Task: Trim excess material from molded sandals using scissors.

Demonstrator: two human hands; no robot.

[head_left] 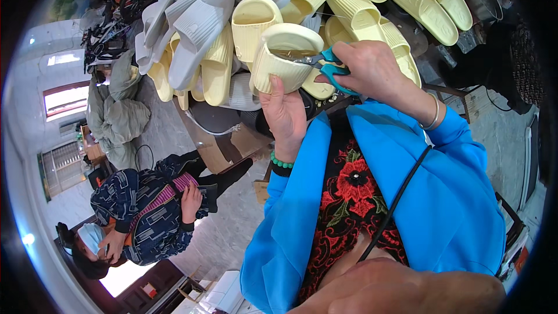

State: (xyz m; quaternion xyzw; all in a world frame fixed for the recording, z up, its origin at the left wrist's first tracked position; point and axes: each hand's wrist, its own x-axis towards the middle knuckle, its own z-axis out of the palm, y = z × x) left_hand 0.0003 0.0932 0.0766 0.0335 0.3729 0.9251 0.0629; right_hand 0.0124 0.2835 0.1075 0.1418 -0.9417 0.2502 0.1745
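My left hand [285, 116] grips a pale yellow slide slipper [272, 72] from below, its thumb pressed on the ribbed strap. The slipper's opening is turned up towards me. My right hand [375, 68] is closed around scissors [338, 79] with teal handles, the fingers partly hidden behind them. The scissor blades reach over the slipper's rim into its opening; whether they touch the inside cannot be made out. Just behind the held slipper stands another pale yellow slipper [250, 26].
Yellow slippers [427, 9] and grey slippers [200, 26] are piled on the table beyond my hands. A white cord [212, 131] hangs by the table's near left edge. To the left, a masked person [145, 215] sits in a dark patterned jacket. Grey-green cloth [119, 110] lies heaped behind.
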